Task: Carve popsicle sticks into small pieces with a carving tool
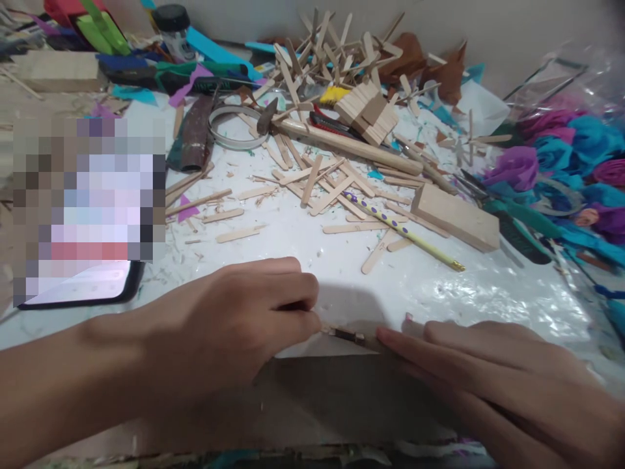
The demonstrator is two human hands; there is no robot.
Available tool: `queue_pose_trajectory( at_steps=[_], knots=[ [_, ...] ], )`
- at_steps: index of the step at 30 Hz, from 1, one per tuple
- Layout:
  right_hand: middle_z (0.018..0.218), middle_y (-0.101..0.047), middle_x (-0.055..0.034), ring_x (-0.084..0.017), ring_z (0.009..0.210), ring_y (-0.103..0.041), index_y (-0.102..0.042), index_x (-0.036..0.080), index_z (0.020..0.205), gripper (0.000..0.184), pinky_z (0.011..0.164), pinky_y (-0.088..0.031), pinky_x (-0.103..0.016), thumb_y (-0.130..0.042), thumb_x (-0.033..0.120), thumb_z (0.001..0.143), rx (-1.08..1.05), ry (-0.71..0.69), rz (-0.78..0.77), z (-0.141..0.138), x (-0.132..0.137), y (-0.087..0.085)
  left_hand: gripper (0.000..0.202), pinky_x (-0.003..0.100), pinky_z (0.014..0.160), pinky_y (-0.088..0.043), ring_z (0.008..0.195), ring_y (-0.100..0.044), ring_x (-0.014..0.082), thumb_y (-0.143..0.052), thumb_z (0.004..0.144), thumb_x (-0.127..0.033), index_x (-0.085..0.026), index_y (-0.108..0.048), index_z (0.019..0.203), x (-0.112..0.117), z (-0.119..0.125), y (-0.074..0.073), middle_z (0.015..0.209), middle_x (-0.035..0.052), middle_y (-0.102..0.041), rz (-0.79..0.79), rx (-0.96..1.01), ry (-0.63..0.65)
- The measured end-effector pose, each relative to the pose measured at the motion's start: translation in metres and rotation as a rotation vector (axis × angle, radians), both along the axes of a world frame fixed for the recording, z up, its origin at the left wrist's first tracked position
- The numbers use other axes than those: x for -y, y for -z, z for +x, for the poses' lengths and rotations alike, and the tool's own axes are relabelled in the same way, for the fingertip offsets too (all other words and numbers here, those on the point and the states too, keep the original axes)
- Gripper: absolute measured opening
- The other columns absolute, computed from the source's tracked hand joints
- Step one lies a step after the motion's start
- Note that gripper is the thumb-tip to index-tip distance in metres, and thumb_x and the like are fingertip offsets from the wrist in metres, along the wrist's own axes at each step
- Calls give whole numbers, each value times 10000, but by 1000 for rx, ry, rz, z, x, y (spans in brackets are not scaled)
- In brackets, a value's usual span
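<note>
At the table's front edge, my left hand (273,306) is closed, its thumb and fingers pinched at the pale tip of a wooden stick (328,327). Against that stick lies a slim tool (347,335) with a dark, narrow front part and a shiny metal collar. Its rear end runs under the fingers of my right hand (488,365), which are pressed together around it, the index finger stretched along it. Most of the tool's handle is hidden by this hand. How much of the stick sits inside my left fist cannot be seen.
A phone (97,286) lies left. Behind my hands are scattered craft sticks (336,195), a yellow dotted pencil (400,228), a wooden block (456,218), a hammer (342,143) and a tape roll (237,144). Green-handled scissors (522,228) and paper flowers (551,156) lie right.
</note>
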State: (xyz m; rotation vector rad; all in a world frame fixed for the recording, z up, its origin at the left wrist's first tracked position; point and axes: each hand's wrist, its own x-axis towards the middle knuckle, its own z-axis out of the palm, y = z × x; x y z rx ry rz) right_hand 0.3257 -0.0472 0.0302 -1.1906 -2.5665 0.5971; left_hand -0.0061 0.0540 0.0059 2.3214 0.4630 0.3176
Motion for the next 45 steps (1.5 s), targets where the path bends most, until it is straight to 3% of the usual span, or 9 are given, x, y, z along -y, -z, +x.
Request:
queue_pose_trajectory(
  at_steps=[5,9,13,18,24,30,34,38,45],
  knots=[
    [807,-746,26,-236,525,-655,-229,403,1890,730,429,-400,-401,-325,185,1199,42,-16,174,8,7,13,253,221,675,-478,782,-661,112,-566,1131,-47,-232,-708,1031,7,2,3,930,-53,-689,-158,7,-221],
    [869,-760,-7,-251,692,-753,-430,420,1803,652,528,-477,-386,-379,210,1187,-36,28,94,13,7,7,285,210,682,-462,797,-664,93,-574,1093,13,-218,-716,1002,3,0,-1,942,-64,-683,-115,-9,-79],
    [828,-748,23,-211,706,-754,-632,358,1593,479,586,-508,-341,-450,183,1187,-60,8,24,12,4,2,278,193,754,-489,863,-678,101,-550,1120,-19,-209,-734,1034,2,-2,-3,971,-51,-684,-48,-42,-50],
    [802,-743,27,-193,713,-761,-633,341,1556,418,598,-500,-328,-401,214,1232,-53,-14,18,6,0,1,306,231,780,-495,917,-668,138,-517,1093,-18,-186,-758,1008,1,-2,-2,1047,-3,-695,61,-42,37],
    [1094,-881,38,-170,886,-848,-678,417,1500,346,685,-588,-276,-511,300,1220,4,104,54,1,-2,-1,318,251,783,-508,911,-671,157,-518,1130,-32,-183,-797,1109,1,-1,-2,1047,17,-716,47,-29,26],
    [854,-781,20,-173,726,-780,-640,353,1549,418,587,-533,-297,-402,203,1240,-38,7,50,-3,-4,0,306,237,789,-518,884,-676,142,-547,1122,-20,-183,-802,1081,2,-1,2,1045,8,-718,61,15,-37],
    [884,-792,-22,-197,649,-740,-637,300,1578,483,508,-458,-360,-293,209,1252,-35,-39,144,1,-6,9,300,226,802,-519,919,-673,138,-546,1140,-43,-202,-787,1062,3,0,2,1052,-5,-718,40,20,-14],
    [1001,-836,-31,-194,790,-809,-642,329,1583,436,582,-533,-324,-377,231,1251,-84,-7,81,4,-6,8,293,228,768,-494,886,-645,135,-549,1133,-45,-197,-752,985,2,1,0,1012,-8,-691,44,3,-27],
    [896,-812,-16,-189,768,-800,-678,286,1469,341,556,-520,-312,-448,209,1230,-37,-38,90,2,-9,0,287,280,806,-486,918,-644,169,-543,1136,-49,-205,-784,1121,3,-1,2,1061,11,-715,86,-35,-14]
  ],
)
